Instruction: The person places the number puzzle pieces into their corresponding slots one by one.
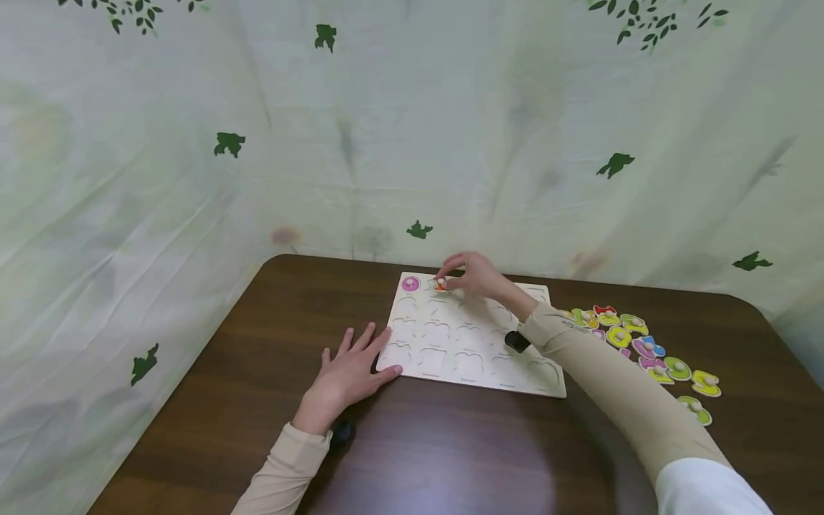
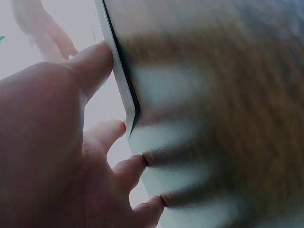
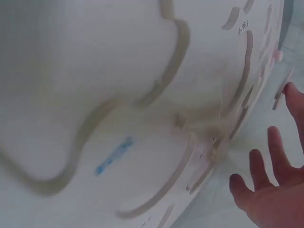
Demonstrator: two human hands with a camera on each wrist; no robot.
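A white board (image 1: 453,359) is lying on a brown table (image 1: 412,458), with 4 rows of shallow recesses running across its face. At the board's 10 o'clock, 1 pink piece (image 1: 410,285) is sitting in the corner recess, its knob pointing up. At 11 o'clock, just beside it, the right hand (image 1: 476,274) is pinching an orange piece (image 1: 440,287) between thumb and forefinger at the next recess; I cannot tell whether the piece is touching the recess floor. In the right wrist view, the other 3 fingers are reaching out, staying clear of the piece. There, 1 recess is bearing a blue mark (image 3: 114,156), and the printed word Eight (image 3: 242,27) is showing between 1 and 2 o'clock.

At the board's 8 o'clock, the left hand (image 1: 346,372) is resting around the corner with its fingers spreading apart, straight and loose, while its thumb and forefinger are touching the edges. At 3 o'clock, a cluster of loose pieces (image 1: 646,347) in yellow, green, pink, blue and red is lying on the table, partly hiding behind the right sleeve (image 1: 618,386). Toward 4 o'clock, 1 green piece (image 1: 694,408) is lying lowest. At 12 o'clock, a pale sheet (image 1: 418,143) is hanging beyond the table
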